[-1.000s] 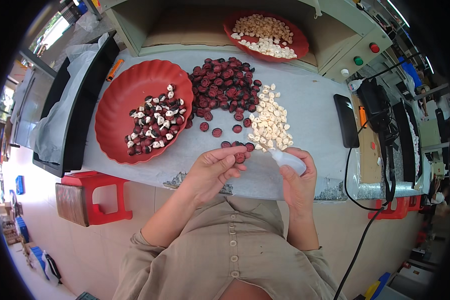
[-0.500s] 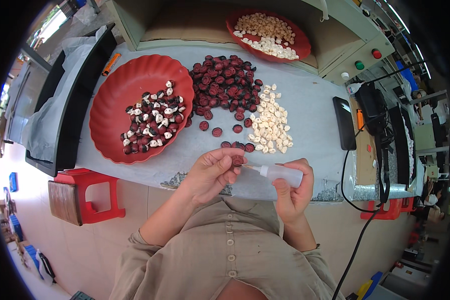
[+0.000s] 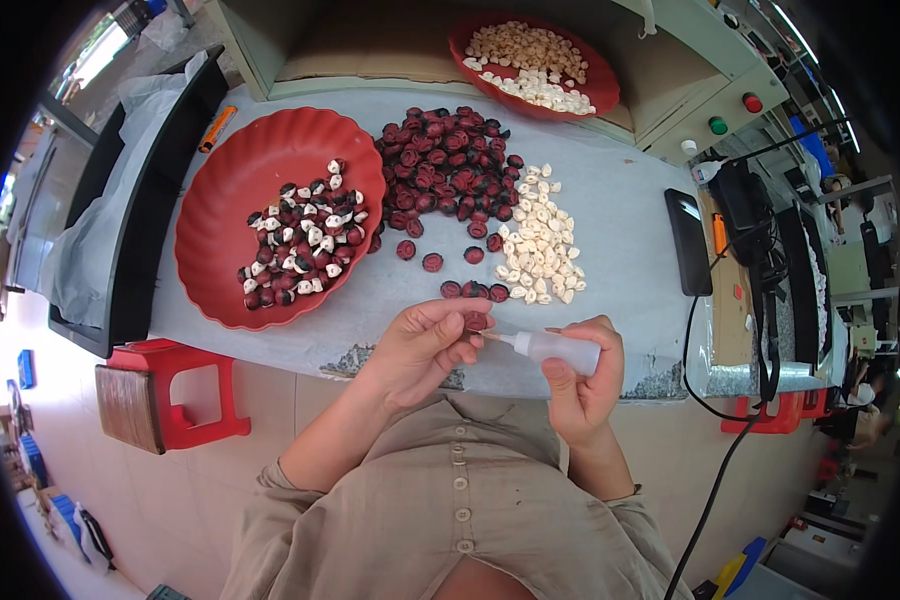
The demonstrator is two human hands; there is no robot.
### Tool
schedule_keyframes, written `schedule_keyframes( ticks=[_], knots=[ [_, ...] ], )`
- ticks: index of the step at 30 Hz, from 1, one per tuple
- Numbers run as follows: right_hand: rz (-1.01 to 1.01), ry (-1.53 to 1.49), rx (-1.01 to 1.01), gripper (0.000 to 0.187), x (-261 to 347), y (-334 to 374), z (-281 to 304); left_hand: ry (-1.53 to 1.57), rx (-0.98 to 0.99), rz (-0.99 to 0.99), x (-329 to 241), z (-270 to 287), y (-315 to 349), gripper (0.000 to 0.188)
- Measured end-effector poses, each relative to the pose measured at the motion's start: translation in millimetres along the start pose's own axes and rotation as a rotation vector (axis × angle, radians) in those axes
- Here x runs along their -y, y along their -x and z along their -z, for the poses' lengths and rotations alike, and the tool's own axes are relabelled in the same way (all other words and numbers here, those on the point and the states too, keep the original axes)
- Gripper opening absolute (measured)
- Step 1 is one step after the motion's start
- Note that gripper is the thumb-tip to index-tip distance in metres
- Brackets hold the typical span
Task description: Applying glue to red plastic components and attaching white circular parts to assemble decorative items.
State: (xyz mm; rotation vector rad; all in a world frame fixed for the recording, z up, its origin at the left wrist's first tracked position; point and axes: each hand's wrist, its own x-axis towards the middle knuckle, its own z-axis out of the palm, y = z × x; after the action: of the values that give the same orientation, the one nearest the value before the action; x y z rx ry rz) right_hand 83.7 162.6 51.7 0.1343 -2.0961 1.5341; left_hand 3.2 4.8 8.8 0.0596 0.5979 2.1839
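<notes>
Between the thumb and fingers of my left hand (image 3: 422, 345) is a small dark red and black round piece (image 3: 476, 322). My right hand (image 3: 588, 375) grips a translucent white squeeze bottle (image 3: 560, 350), tilted so its thin nozzle points left and meets the piece. Just beyond my hands a heap of the same dark red pieces (image 3: 445, 165) covers the table, with several loose ones nearer to me. To its right lies a pile of small cream-coloured pieces (image 3: 542, 245). On the left, a red scalloped bowl (image 3: 230, 180) contains dark red pieces joined with white ones.
A second red bowl (image 3: 610, 85) of cream pieces sits inside the open grey cabinet (image 3: 370, 45) at the back. A black tray (image 3: 140, 220) with plastic stands left, by an orange cutter (image 3: 218, 130). At right lie a phone (image 3: 688, 240) and a black cable (image 3: 710, 500).
The bottle and my right hand have shifted very slightly left, the nozzle staying at the piece. My left hand keeps its hold.
</notes>
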Motion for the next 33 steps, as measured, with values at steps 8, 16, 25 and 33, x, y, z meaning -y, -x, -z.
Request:
schedule_keyframes(
  ticks=[8,16,25,33],
  knots=[
    [0.015,0.049,0.014,0.026,2,-2,1,-0.017,0.002,-0.008,1,3,0,0.029],
    [0.084,0.118,0.031,0.027,2,0,1,-0.005,-0.014,0.0,0,0,1,0.029],
    [0.22,0.231,0.042,0.033,4,-4,2,-0.013,-0.025,-0.011,1,-1,1,0.029],
    [0.257,0.342,0.09,0.034,15,-9,6,-0.033,-0.031,-0.012,1,0,1,0.029]
  ],
)
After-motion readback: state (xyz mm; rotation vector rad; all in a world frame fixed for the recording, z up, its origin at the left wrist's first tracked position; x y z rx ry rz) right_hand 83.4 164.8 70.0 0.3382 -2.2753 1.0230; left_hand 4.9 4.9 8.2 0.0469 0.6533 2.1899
